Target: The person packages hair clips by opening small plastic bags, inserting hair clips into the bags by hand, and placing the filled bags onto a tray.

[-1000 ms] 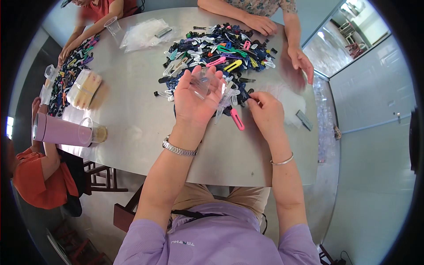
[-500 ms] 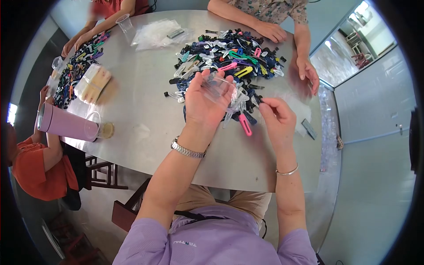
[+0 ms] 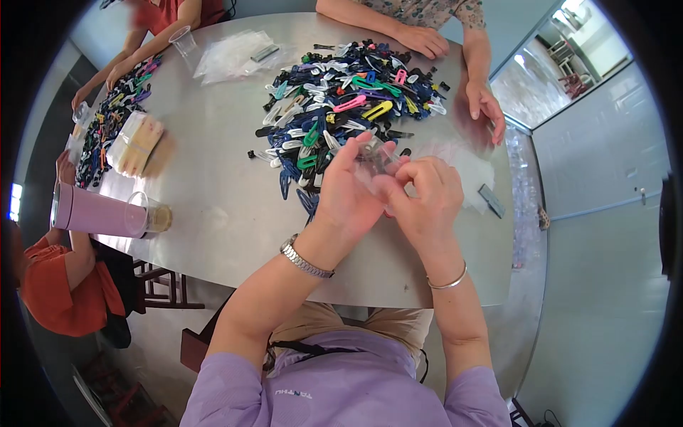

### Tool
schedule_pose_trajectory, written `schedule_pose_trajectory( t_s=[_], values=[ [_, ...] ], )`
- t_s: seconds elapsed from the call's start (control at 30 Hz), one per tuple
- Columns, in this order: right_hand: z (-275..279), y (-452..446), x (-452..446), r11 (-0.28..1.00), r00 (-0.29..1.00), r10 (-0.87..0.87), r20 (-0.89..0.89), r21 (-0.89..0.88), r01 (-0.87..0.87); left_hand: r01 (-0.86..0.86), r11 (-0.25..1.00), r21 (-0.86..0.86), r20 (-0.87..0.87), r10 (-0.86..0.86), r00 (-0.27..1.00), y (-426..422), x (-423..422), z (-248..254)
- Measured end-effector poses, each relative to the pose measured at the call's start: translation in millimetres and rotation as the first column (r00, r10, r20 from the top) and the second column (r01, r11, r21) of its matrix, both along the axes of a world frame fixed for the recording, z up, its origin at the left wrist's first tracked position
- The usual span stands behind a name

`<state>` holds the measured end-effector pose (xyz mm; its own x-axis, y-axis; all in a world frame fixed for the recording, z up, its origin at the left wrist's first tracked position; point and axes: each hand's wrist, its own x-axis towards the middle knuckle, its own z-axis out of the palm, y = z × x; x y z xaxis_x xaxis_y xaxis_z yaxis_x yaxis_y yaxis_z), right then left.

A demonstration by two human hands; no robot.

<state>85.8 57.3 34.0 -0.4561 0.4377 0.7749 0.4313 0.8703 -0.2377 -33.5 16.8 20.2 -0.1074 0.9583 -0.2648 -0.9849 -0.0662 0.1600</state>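
My left hand [image 3: 347,196] is in front of the pile, palm up, with its fingers curled round a small clear plastic bag [image 3: 373,160]. Close against it, my right hand [image 3: 428,201] has its thumb and fingers pinched together at the side of the bag. What sits between those fingertips is hidden. Just beyond both hands lies a heap of snap hair clips [image 3: 334,117], mostly black, navy and white. A yellow hair clip [image 3: 377,109] and a pink hair clip [image 3: 350,104] stand out on top.
Flat clear bags lie at right [image 3: 462,167] and at the far side [image 3: 235,57]. A purple tumbler [image 3: 99,211] and a plastic cup [image 3: 139,212] stand at left, near a bundle of packets [image 3: 135,146] and a second clip pile [image 3: 117,114]. Other people sit round the metal table [image 3: 235,156].
My right hand has moved left from the pile's edge, where it pinched a dark clip, to the bag. My left hand has shifted slightly right and closer. The pink clip near it no longer shows.
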Motion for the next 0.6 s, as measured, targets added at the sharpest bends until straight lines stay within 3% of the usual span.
schedule_pose_trajectory(
  t_s=[0.03,0.1,0.13,0.2,0.23,0.3,0.33,0.4,0.47,0.53,0.6],
  values=[
    [0,1,2,1.0,1.0,-0.001,-0.001,0.001,0.001,0.001,1.0,0.001,-0.001,-0.001,1.0,0,-6,0],
    [-1,3,9,0.899,0.919,0.175,-0.354,-0.322,-0.295,-0.013,0.989,0.149,0.354,-0.041,0.934,4,-27,-1],
    [-2,6,12,0.9,0.919,0.174,-0.353,-0.322,-0.294,-0.161,0.973,0.165,0.39,0.086,0.917,7,-40,0],
    [-11,17,15,0.8,0.885,-0.106,-0.454,-0.568,-0.195,-0.298,0.944,0.139,0.326,0.241,0.914,2,-60,4],
    [-15,19,13,0.802,0.886,-0.108,-0.452,-0.566,-0.191,-0.332,0.938,0.097,0.364,0.277,0.889,5,-64,1],
    [-21,27,5,0.769,0.986,-0.07,-0.153,-0.637,-0.044,-0.314,0.949,0.04,0.338,0.283,0.898,5,-64,5],
    [-22,31,-1,0.775,0.986,-0.066,-0.156,-0.63,-0.048,-0.299,0.954,-0.025,0.305,0.292,0.906,6,-65,8],
    [-25,37,-13,0.913,0.989,0.117,0.088,-0.401,-0.072,-0.292,0.956,0.038,0.353,0.261,0.899,4,-81,1],
    [-25,48,-27,0.894,0.982,0.15,0.113,-0.439,-0.086,-0.436,0.896,0.08,0.334,0.388,0.859,4,-94,-2],
    [-27,65,-45,0.967,0.985,0.098,0.143,-0.246,-0.061,-0.431,0.895,0.111,0.36,0.368,0.857,4,-101,-5],
    [-28,80,-62,0.971,0.976,0.068,0.209,-0.238,-0.017,-0.442,0.896,0.032,0.284,0.416,0.864,4,-97,2]
  ],
)
